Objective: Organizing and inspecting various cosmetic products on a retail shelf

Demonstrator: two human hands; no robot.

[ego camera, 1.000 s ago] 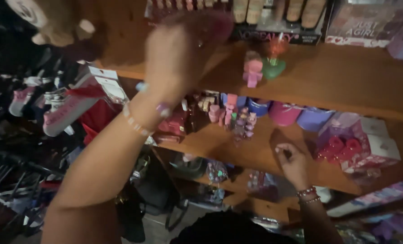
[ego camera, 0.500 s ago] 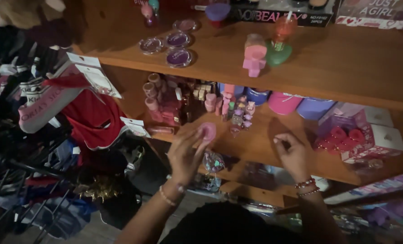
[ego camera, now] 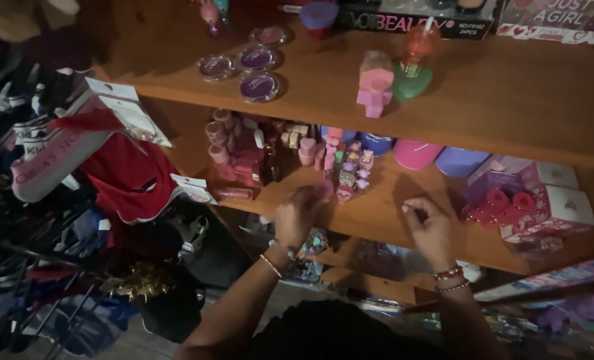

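left hand (ego camera: 299, 217) at the front edge of the middle wooden shelf (ego camera: 383, 213), fingers grasping a small round pink object (ego camera: 323, 189) | cluster of small pink and purple bottles (ego camera: 343, 167) just behind | right hand (ego camera: 430, 230) on shelf, fingers curled, contents indiscernible | 3 round purple compacts (ego camera: 243, 67) on upper shelf

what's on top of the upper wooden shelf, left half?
On the upper shelf lie three round purple compacts, with a fourth farther back. To their right stand a pink block-shaped toy and a green-based bottle. Boxes line the back; their contents are hidden.
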